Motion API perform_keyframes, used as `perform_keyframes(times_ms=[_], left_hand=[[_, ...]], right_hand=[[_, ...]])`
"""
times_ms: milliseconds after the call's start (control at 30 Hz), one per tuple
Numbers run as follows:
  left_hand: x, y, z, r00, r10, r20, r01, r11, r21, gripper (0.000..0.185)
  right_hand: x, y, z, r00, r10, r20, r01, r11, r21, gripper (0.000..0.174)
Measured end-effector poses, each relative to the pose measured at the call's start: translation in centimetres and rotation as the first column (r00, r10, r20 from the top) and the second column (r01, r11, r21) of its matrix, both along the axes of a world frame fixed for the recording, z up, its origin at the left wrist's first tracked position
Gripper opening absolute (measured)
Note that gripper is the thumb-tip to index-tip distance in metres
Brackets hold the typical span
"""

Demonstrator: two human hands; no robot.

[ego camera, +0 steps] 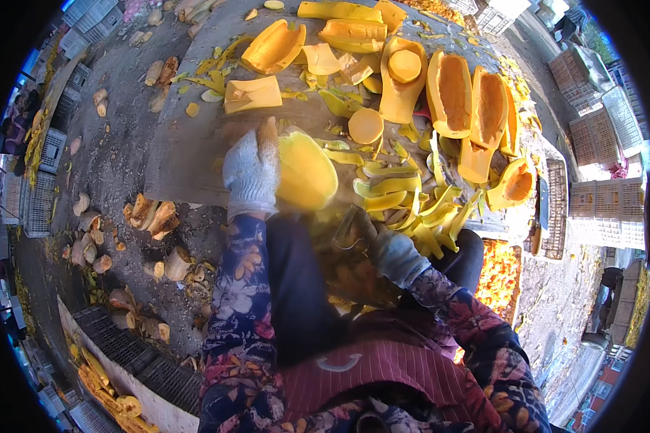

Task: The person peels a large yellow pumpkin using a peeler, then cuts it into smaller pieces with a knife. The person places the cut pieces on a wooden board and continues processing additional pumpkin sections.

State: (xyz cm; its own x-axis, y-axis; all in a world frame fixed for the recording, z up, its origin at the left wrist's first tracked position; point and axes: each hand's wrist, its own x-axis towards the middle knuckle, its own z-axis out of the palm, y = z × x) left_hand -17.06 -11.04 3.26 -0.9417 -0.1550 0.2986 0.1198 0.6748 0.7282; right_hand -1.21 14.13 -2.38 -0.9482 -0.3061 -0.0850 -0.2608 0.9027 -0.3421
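My left hand [252,165], in a knitted work glove with a soiled brown finger side, grips the left edge of a yellow pumpkin piece [307,172]. That piece lies at the near edge of the wooden board [184,146]. Just below and right of it is my right hand [382,238], gloved too, closed around a tool with a thin metal loop, probably a peeler [349,230]; it is blurred. Long strips of pumpkin peel [428,208] are heaped beside my right hand. A round pumpkin slice [365,126] rests beyond the piece.
Hollowed pumpkin halves [449,94] line the board's far right side. A cut pumpkin block [253,94] sits at the far left. Pumpkin scraps [151,216] litter the ground at left. A crate of orange bits [498,276] stands by my right leg, with plastic crates [606,200] beyond.
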Motion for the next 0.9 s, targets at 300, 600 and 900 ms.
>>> perform_keyframes(times_ms=[300,600,900], left_hand=[[1.8,-1.3,-0.5,0.998,-0.011,-0.061,0.011,1.000,0.004,0.036],[1.3,-2.3,-2.9,0.998,0.066,-0.015,-0.050,0.872,0.488,0.037],[2.4,-2.3,-2.7,0.990,0.044,-0.136,-0.034,0.997,0.072,0.034]], right_hand=[[-14.5,-3.6,5.8,0.968,0.236,-0.086,-0.251,0.892,-0.375,0.078],[-3.1,-0.1,2.3,0.976,0.043,0.212,-0.012,0.989,-0.147,0.088],[-12.4,-5.1,5.8,0.981,0.191,-0.040,-0.195,0.973,-0.125,0.077]])
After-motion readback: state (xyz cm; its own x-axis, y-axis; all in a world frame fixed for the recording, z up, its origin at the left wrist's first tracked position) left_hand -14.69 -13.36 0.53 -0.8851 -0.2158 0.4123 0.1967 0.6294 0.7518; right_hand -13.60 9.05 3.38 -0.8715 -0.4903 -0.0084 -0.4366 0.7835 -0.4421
